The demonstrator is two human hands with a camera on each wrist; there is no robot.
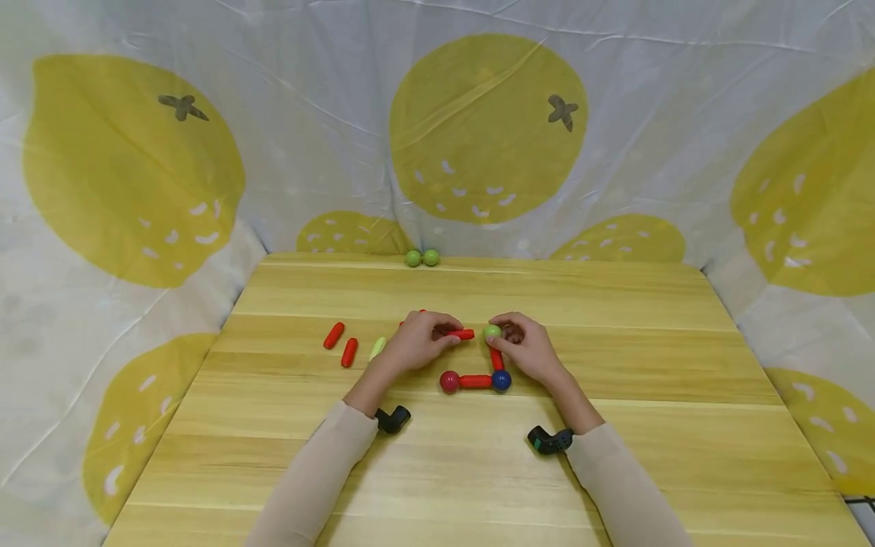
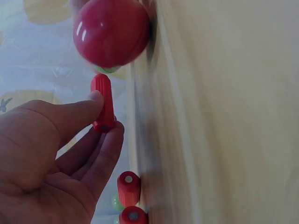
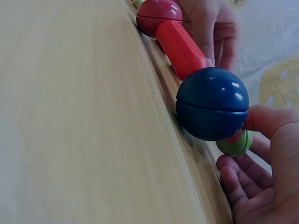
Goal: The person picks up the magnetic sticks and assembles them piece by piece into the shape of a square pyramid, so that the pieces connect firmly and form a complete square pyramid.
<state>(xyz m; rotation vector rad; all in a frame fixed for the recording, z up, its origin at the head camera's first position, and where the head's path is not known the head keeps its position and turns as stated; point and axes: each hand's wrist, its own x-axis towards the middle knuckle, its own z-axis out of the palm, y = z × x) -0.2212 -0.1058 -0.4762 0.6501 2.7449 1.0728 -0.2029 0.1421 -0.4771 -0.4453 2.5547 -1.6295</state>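
Observation:
My left hand pinches a red magnetic rod between thumb and fingers, its free end pointing right toward a green ball. A gap separates rod and ball in the head view. The right hand holds that green ball by its fingertips. From the ball a second red rod runs down to a blue ball. Another red rod joins the blue ball to a dark red ball on the left. This joined piece forms an L shape on the table.
Loose red rods and a yellow-green rod lie left of the left hand, which partly hides more red pieces. Two green balls sit at the table's back edge, by a lemon-print cloth.

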